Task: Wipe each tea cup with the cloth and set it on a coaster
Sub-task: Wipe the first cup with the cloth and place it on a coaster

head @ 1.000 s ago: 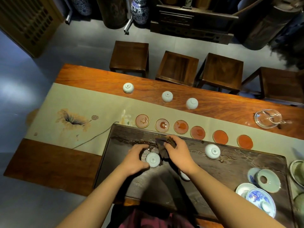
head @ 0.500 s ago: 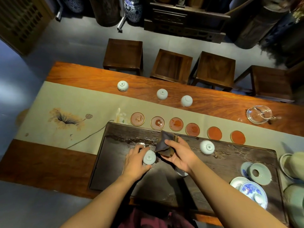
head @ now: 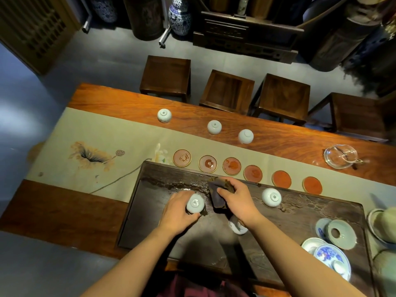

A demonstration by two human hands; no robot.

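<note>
**Wipe pass barely started: all six coasters bare, first cup in hand**

Reading left to right. Three upside-down cups (head: 164, 115) (head: 214, 126) (head: 245, 136) are sitting on the far side of the table (head: 107, 99), past the runner, none on a coaster. The six coasters (head: 182, 157) (head: 207, 163) (head: 231, 166) (head: 252, 173) (head: 281, 178) (head: 312, 185) are lining the far rim of the dark tea tray (head: 137, 211), and every one is showing bare. So I'm judging nothing is placed yet and every cup is left to do.

The left hand (head: 177, 211) is curling round an inverted tea cup (head: 195, 203) over the tray's left half, foot ring facing up. Just right of it, the right hand (head: 235, 200) is gripping the dark cloth (head: 217, 196), which is hanging beside the cup; whether they're touching, can't tell. Another cup (head: 237, 227) is lying mostly hidden under the right wrist. One more inverted cup (head: 271, 197) is waiting further right on the tray, near the last coasters.
</note>
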